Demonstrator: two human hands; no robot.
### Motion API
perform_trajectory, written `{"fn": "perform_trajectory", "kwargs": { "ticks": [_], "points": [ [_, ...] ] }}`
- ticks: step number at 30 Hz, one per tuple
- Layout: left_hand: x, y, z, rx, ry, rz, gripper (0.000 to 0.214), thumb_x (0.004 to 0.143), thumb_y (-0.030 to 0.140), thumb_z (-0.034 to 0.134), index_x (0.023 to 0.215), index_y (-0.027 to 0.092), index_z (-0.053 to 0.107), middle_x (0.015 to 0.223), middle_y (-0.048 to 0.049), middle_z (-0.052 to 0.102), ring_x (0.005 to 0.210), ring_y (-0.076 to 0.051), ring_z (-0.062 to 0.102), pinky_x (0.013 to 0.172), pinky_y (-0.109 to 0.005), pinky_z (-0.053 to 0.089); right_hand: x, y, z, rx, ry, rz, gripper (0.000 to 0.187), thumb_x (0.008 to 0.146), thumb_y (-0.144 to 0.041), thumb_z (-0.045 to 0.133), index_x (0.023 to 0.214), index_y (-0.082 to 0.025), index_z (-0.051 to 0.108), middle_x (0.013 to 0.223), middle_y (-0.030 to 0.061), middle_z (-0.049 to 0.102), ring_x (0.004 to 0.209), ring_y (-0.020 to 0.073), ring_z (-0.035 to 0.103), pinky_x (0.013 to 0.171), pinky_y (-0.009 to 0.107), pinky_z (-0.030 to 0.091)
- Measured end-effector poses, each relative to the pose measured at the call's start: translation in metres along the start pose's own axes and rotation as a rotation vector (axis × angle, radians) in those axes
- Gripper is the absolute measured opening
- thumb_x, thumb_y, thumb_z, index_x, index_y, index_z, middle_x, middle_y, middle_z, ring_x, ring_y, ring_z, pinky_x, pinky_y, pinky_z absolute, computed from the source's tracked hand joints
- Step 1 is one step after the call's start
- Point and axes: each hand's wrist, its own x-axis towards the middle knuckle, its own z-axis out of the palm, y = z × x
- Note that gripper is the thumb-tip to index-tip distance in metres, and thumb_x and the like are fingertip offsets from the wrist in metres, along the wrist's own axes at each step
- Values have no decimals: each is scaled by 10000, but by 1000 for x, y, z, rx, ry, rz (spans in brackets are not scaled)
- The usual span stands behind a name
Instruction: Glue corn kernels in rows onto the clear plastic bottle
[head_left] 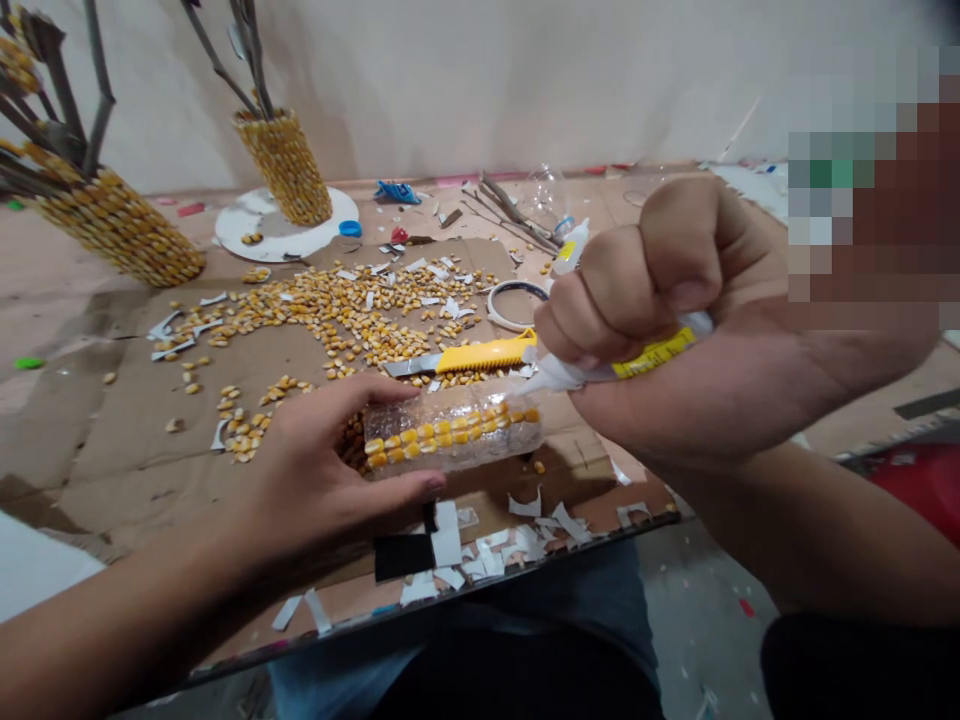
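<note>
My left hand [330, 460] grips the left end of a clear plastic cylinder [450, 455], thumb below and fingers above and behind. Rows of yellow corn kernels [442, 432] run along the side of it that faces me. In a closed fist, my right hand [637, 290] squeezes a glue bottle [656, 352] with a yellow label. The bottle's nozzle [531, 384] points left and down, at the right part of the kernel rows; whether it touches cannot be made out. Just behind the cylinder lies a yellow box cutter [480, 354] with its blade out.
Loose kernels [300, 305] spread over a cardboard sheet [150, 430]. Behind stand two kernel-covered vases [289, 170] with branches, one on a white disc [232, 225]. A tape roll [517, 303], a second glue bottle [571, 245] and twigs [517, 215] lie farther back; paper scraps [510, 545] line the front edge.
</note>
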Motion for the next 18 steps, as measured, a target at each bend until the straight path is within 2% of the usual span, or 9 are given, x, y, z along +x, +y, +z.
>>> {"fn": "perform_trajectory", "kwargs": {
  "ticks": [3,7,10,12,14,16,17,18],
  "points": [
    [2,-1,-1,10,-17,10,470,765,461,884,1150,255,711,1053,-65,804,879,-279,767,742,-410,624,7,2,-4,145,-36,19,779,881,-668,811,508,-232,283,502,-64,230,429,102,244,458,363,240],
    [3,1,-1,-24,0,-76,505,745,508,903,1133,247,713,1007,-59,806,876,-284,768,701,-368,609,12,0,-1,200,-19,76,734,841,-610,874,525,-236,327,502,-66,251,455,118,238,490,354,245],
    [2,3,0,-48,34,-126,512,727,510,912,1118,243,716,1021,-57,806,828,-264,756,682,-348,595,13,2,0,197,-8,89,630,872,-508,867,551,-246,393,564,-51,307,514,138,309,546,350,343],
    [1,3,1,-61,35,-149,520,721,513,911,1118,239,715,997,-58,805,769,-250,739,651,-344,584,15,6,-1,186,-4,29,563,867,-448,836,564,-258,401,613,-34,320,568,160,359,597,364,425],
    [0,2,0,-84,17,-174,526,726,518,906,1127,237,714,968,-63,807,740,-251,735,625,-347,581,19,14,-6,198,-38,-59,451,765,-363,810,585,-267,407,660,-15,331,631,185,400,651,385,481],
    [0,0,-2,-107,12,-187,519,729,513,905,1130,239,720,997,-74,812,778,-267,754,640,-359,599,26,21,-13,233,-147,-116,310,586,-225,756,660,-263,458,710,-3,383,682,188,427,691,382,496],
    [0,-1,-3,-105,13,-181,509,734,505,906,1130,241,727,1033,-79,814,828,-279,768,678,-372,616,29,24,-17,260,-177,-160,321,539,-163,719,714,-263,469,715,-15,391,692,179,440,681,358,488],
    [1,-3,-5,-91,16,-165,500,737,498,909,1131,244,734,1069,-82,814,885,-290,777,729,-388,630,33,26,-22,250,-240,-162,366,552,-143,730,776,-269,469,730,-29,413,691,170,457,650,334,473]
  ]
}}
